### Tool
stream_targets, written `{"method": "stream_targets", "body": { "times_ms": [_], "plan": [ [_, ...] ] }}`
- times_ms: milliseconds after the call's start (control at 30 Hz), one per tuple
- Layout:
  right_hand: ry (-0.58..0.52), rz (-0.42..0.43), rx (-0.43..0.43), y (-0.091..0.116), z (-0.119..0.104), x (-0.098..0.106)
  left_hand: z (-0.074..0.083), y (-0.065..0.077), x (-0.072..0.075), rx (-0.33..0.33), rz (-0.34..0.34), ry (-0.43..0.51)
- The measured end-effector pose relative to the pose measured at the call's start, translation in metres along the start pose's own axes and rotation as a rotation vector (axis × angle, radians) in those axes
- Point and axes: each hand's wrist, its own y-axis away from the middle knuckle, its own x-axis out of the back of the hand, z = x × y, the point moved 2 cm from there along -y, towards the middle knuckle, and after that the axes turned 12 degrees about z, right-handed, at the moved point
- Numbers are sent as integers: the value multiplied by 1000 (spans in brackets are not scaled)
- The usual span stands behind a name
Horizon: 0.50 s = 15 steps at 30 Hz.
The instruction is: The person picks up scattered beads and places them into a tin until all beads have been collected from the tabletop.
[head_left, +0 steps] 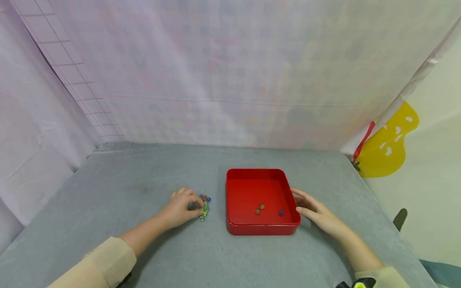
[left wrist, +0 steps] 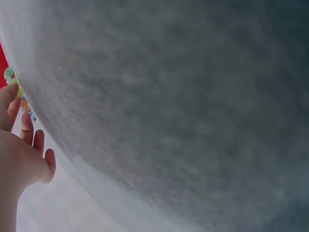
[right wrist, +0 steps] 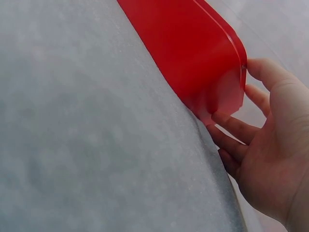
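My left hand [head_left: 181,209] reaches over a small cluster of glass marbles [head_left: 205,207] on the grey table. Its thumb and index finger are at the cluster's near side with a gap between them. Green, blue and brownish marbles show there; the fingers hide part of the group. In the left wrist view the left hand [left wrist: 21,154] has loosely bent fingers, with a thumb or fingertip against a yellow-green marble [left wrist: 20,91]. A square red tray [head_left: 248,229] stands to the right. My right hand [head_left: 320,214] touches its right side with extended fingers, thumb at the rim.
Inside the tray lie two yellowish marbles [head_left: 260,209] and a blue marble [head_left: 281,213]. The grey table [head_left: 173,256] runs back to a pale curtain [head_left: 230,80]. A yellow pear-shaped print [head_left: 385,148] is on the right-hand cloth.
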Motion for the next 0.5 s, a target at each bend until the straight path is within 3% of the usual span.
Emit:
{"method": "stream_targets", "body": {
  "times_ms": [500],
  "plan": [
    [-8, 1, -1, 0, -2, -1, -1, 0, 1, -1, 14, 3]
  ]
}}
